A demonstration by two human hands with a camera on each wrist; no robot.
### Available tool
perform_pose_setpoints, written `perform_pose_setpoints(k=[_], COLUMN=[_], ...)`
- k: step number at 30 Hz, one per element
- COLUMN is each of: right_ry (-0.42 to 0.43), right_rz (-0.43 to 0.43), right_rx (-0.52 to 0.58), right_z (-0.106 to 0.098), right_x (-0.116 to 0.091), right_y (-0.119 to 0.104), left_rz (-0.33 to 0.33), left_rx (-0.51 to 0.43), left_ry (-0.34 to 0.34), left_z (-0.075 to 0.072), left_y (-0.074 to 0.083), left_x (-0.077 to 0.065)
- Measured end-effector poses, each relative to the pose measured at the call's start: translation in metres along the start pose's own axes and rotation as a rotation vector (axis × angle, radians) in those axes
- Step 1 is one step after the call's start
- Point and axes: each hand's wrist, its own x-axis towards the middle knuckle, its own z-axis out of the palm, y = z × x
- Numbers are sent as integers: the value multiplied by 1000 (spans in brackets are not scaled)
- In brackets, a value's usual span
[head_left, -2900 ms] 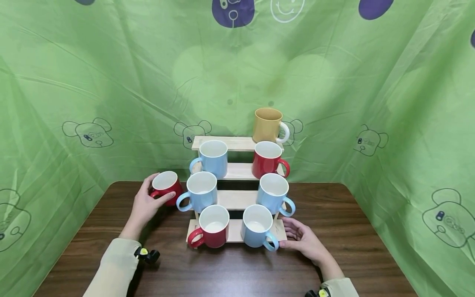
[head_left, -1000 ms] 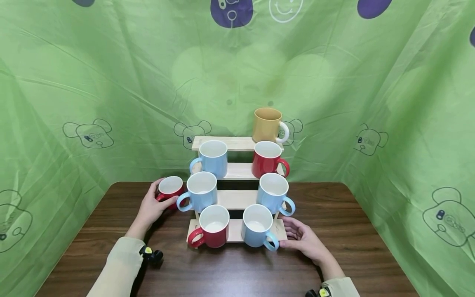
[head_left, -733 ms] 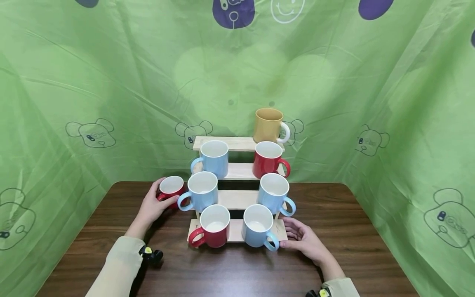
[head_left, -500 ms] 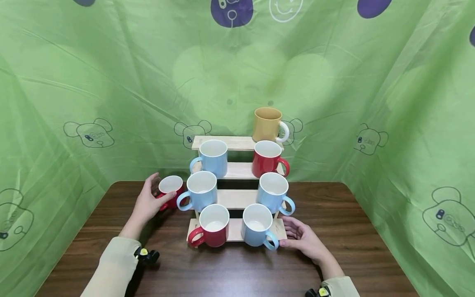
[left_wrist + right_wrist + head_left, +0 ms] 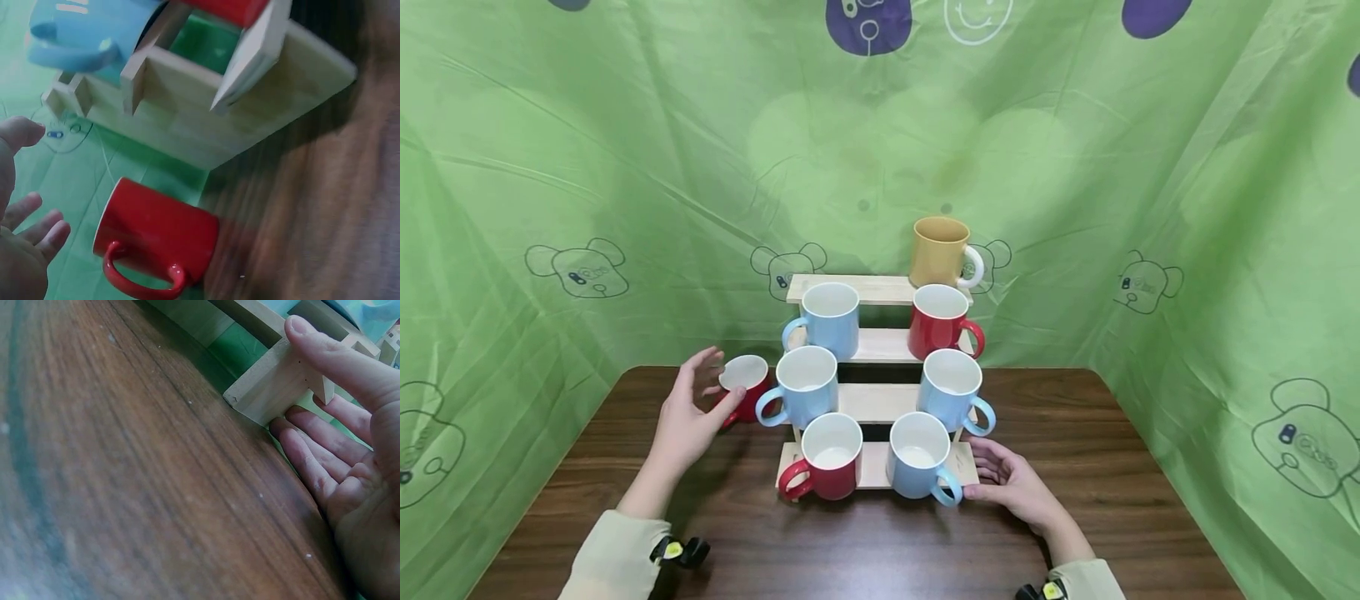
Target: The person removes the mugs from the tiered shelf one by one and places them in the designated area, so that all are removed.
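Note:
My left hand [image 5: 683, 414] stands apart from a red mug [image 5: 749, 398], its fingers spread and nothing in them. That mug rests on the table just left of the wooden rack [image 5: 877, 403]. In the left wrist view its handle [image 5: 140, 284] shows, with a gap between the mug and my fingertips. My right hand [image 5: 1017, 485] holds the right end of the rack's bottom tier, thumb at the front edge. The right wrist view shows the other fingers [image 5: 306, 450] against the rack's side panel [image 5: 265, 387].
The rack's bottom tier bears a red mug [image 5: 832, 458] and a light blue mug [image 5: 919, 457]. Light blue mugs and another red mug [image 5: 937, 321] stand on the middle tiers. A yellow mug [image 5: 939, 252] is on top at right. Green cloth [image 5: 700, 208] surrounds the table.
My left hand first shifted the red mug slightly right toward the rack, then let go and drew back to the left. The right hand has stayed at the rack's corner.

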Motion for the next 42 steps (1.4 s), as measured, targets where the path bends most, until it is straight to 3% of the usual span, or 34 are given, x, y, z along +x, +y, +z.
perform_pose_setpoints(k=[6,12,18,31,42], right_ry=[3,6,10,11,8], right_rz=[2,-1,12,27,18], right_rx=[-2,0,-2,-7,-10], right_z=[1,1,0,0,-1], right_x=[0,0,1,0,0], right_y=[0,1,0,0,0], left_rz=[28,15,-12,-31,9], left_rx=[-120,-260,-284,-268,-361], left_ry=[-33,-77,-126,-197,-276], left_z=[6,19,29,42,49], left_y=[0,-13,-21,-22,-26], left_x=[-17,-35,-49,-71,-82])
